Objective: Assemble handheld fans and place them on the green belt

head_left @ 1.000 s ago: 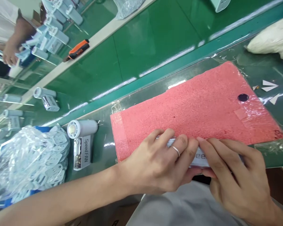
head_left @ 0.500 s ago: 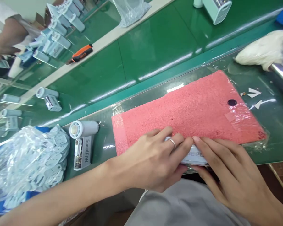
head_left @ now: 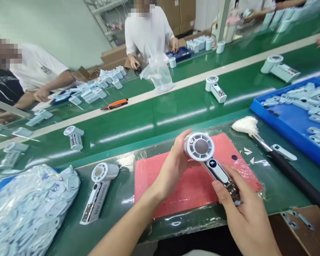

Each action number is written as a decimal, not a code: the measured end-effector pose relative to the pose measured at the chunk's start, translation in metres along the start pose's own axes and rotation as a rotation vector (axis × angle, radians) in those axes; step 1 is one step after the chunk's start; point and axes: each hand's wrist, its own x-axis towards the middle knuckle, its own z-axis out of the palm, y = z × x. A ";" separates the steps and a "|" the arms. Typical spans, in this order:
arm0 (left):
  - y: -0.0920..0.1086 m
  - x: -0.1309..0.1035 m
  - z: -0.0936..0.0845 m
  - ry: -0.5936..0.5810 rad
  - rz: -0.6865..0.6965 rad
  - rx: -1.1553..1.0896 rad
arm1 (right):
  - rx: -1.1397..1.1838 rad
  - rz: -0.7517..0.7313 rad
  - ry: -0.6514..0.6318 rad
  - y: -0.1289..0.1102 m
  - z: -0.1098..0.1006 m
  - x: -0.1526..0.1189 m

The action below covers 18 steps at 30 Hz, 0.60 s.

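Observation:
A light grey-blue handheld fan (head_left: 220, 170) is raised above the pink foam mat (head_left: 165, 185), its round grille facing up. A small display on its neck is lit, and the circuit board shows along the open handle. My left hand (head_left: 173, 167) is closed around the side of the fan head, with most of its fingers hidden behind it. Lower down, my right hand (head_left: 244, 202) grips the handle, thumb on the near side. Left of the mat lies another fan (head_left: 102, 188) with its handle also uncovered.
A plastic bag of pale blue parts (head_left: 34, 209) fills the left. To the right are a black-handled tool (head_left: 296, 179) with a white wrapped head and a blue tray (head_left: 285, 131) of covers. More fans (head_left: 216, 89) lie on the green conveyor (head_left: 138, 131); co-workers sit beyond.
The fan has been lifted off the mat and turned grille up, its display now lit. My hands have moved apart to its head and handle. The view has tilted up.

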 end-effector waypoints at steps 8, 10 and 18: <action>-0.022 -0.020 0.015 -0.145 -0.098 -0.088 | 0.244 0.097 -0.070 0.008 0.027 -0.013; -0.023 -0.018 0.014 -0.097 -0.108 -0.056 | 0.219 0.061 -0.088 0.005 0.032 -0.017; 0.016 0.036 -0.018 0.223 -0.100 0.318 | -0.237 -0.450 0.100 0.038 -0.043 0.051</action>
